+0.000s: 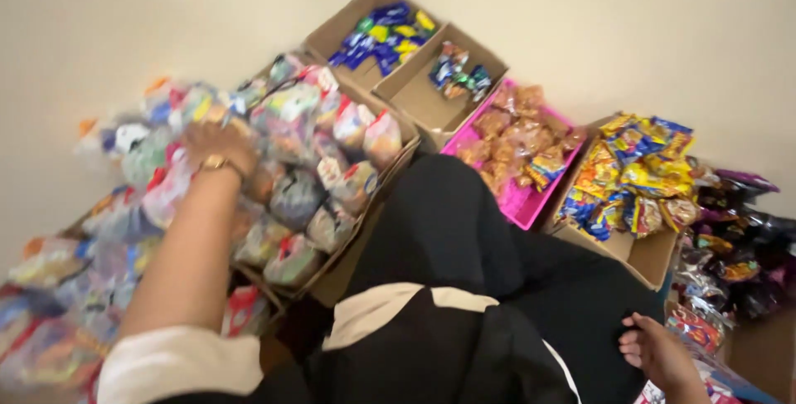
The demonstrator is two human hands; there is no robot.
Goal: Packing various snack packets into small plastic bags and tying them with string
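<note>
the left hand (217, 145), a gold watch (217, 163) at its wrist, reaches far left into a heap of clear snack packets (298, 155) piled over a cardboard box (390, 167); its fingers are buried among the packets, so i cannot tell their grip. the right hand (655, 350) rests near right, fingers loosely curled, holding nothing, just beside dark wrapped sweets (705, 321).

Left hand (217, 145): arm extended forward, watch at wrist, fingers hidden beyond. Right hand (655, 350): low, fingers loosely curled.
</note>
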